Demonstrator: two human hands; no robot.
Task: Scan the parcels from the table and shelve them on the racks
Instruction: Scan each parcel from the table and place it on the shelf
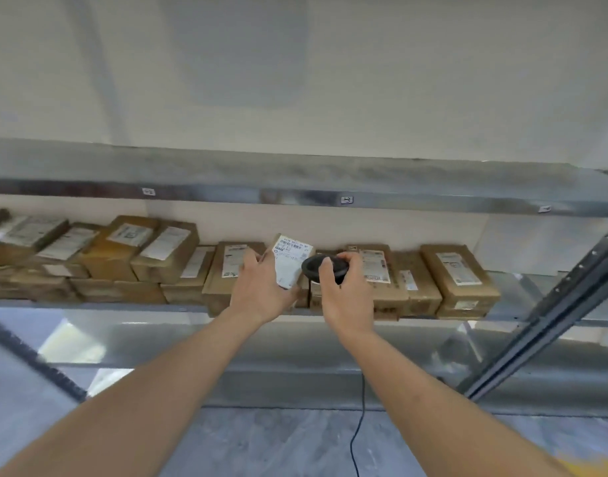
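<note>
Head view: left hand (261,294) grips labelled parcel (290,265) at frame centre; right hand (347,297) grips barcode scanner (325,266). Shelf (89,306) row already stocked; this parcel unshelved.

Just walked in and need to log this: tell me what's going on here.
A person stands at a metal rack with both arms raised. The left hand grips a small parcel, its white barcode label facing the camera. The right hand holds a black corded scanner right beside that label. Behind the hands, the shelf holds a row of labelled cardboard parcels. The held parcel is not yet shelved.
</note>
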